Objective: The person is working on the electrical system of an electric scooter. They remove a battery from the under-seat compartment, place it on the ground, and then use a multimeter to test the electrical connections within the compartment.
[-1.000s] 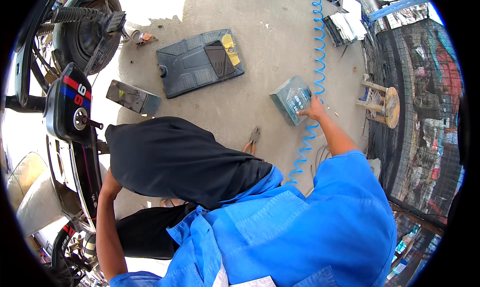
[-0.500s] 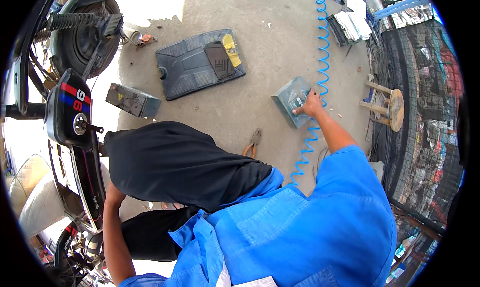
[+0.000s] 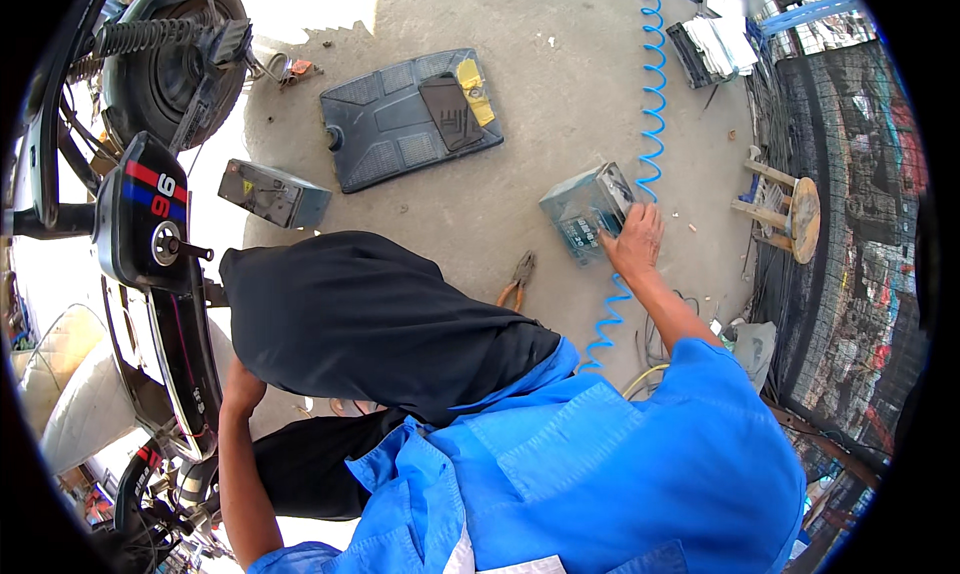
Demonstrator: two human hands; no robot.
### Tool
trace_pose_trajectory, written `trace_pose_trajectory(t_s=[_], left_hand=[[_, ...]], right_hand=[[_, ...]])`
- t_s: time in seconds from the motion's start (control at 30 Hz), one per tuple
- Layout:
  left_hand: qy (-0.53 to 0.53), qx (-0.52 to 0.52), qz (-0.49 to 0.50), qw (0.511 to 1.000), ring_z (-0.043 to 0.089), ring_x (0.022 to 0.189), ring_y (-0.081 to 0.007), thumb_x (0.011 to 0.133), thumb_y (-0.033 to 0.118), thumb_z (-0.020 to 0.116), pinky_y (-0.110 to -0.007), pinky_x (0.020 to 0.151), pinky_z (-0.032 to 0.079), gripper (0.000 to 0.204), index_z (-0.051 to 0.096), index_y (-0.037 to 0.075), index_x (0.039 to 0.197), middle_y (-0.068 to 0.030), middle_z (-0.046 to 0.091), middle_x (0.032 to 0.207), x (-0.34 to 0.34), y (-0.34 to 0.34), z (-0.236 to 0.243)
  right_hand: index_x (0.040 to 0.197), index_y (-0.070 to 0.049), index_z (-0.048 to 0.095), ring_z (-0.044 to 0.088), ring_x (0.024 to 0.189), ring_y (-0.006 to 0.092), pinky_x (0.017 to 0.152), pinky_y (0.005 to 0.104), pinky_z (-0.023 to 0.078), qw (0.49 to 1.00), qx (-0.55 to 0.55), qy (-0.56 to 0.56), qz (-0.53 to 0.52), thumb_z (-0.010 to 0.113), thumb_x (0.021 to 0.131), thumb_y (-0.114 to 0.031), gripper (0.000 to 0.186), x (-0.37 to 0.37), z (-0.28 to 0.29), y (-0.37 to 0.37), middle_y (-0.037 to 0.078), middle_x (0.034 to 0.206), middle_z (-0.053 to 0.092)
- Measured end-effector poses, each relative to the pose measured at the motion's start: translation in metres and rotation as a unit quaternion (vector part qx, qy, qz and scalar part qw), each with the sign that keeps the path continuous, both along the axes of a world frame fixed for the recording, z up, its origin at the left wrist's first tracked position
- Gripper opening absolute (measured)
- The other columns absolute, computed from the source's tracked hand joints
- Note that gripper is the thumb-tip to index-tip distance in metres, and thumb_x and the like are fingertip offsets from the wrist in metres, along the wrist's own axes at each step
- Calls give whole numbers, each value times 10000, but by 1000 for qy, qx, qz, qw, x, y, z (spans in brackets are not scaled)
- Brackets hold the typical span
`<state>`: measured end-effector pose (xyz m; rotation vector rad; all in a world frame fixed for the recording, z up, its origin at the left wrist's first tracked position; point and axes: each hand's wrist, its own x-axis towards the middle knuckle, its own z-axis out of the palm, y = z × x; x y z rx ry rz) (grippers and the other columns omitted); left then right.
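My right hand (image 3: 637, 240) grips the near right edge of a teal box-shaped battery (image 3: 572, 217) on the concrete floor. The battery is tilted, and its dark top side now faces partly up. My left hand (image 3: 242, 387) is low beside my bent, black-trousered knee, close to the black frame of an electric bike (image 3: 196, 349). Its fingers are hidden behind the leg. A second teal battery (image 3: 272, 194) lies at the left, beyond the knee. Pliers with orange handles (image 3: 519, 282) lie between my leg and the gripped battery.
A black plastic cover (image 3: 385, 124) with a yellow patch lies farther off. A coiled blue hose (image 3: 655, 104) runs past the right battery. To the right stand a small wooden stool (image 3: 800, 220) and a black mesh wall (image 3: 850, 234). A wheel (image 3: 175, 74) is at far left.
My right hand has shifted from the top of the battery to its near right edge. The battery has turned and tipped, showing its dark top side. My left hand stays by the knee.
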<state>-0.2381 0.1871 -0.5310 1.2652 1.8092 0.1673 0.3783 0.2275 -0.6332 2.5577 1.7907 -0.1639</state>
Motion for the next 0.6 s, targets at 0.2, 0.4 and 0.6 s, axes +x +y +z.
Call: trace_pose_trajectory(t_s=[0.2, 0.4, 0.6], left_hand=[[-24, -14, 31, 999, 636, 1069, -257, 905, 2, 528, -345, 912, 474, 301, 605, -47, 1192, -161, 690, 1121, -16, -10, -1], [39, 23, 3, 999, 666, 1000, -260, 881, 10, 553, -347, 841, 493, 263, 625, -56, 1125, -180, 705, 1043, -22, -25, 0], [10, 12, -16, 1000, 674, 820, -243, 896, 72, 591, -350, 744, 504, 238, 609, -78, 1081, -176, 707, 876, -13, -13, 8]], right_hand=[[1061, 8, 471, 484, 1121, 446, 941, 504, 426, 991, 29, 85, 95, 876, 605, -241, 659, -24, 4, -10, 256, 1241, 486], [1048, 26, 481, 517, 1095, 441, 916, 460, 457, 989, 21, 131, 63, 869, 604, -249, 651, -30, -12, -11, 270, 1179, 527], [969, 27, 520, 517, 1068, 432, 897, 478, 449, 988, 22, 124, 85, 813, 695, -282, 506, -34, -4, -1, 253, 1120, 543]])
